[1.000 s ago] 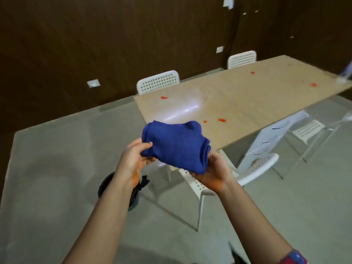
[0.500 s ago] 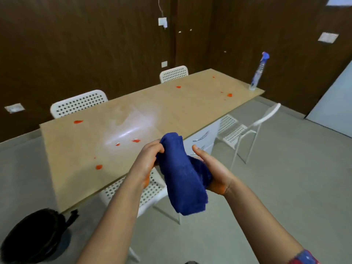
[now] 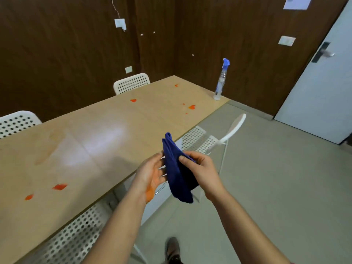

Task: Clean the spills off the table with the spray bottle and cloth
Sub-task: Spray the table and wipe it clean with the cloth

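While spills dot the surface and the spray bottle stands untouched, the right hand pinches the cloth; the left hand has its grip released.

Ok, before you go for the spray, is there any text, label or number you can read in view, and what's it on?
No text in view can be read.
White sheet high on the wall: blurred, unreadable.
Wall plate beside the door: too blurred to tell.
Spray bottle: no legible label.
Blue cloth: plain, no tag showing.
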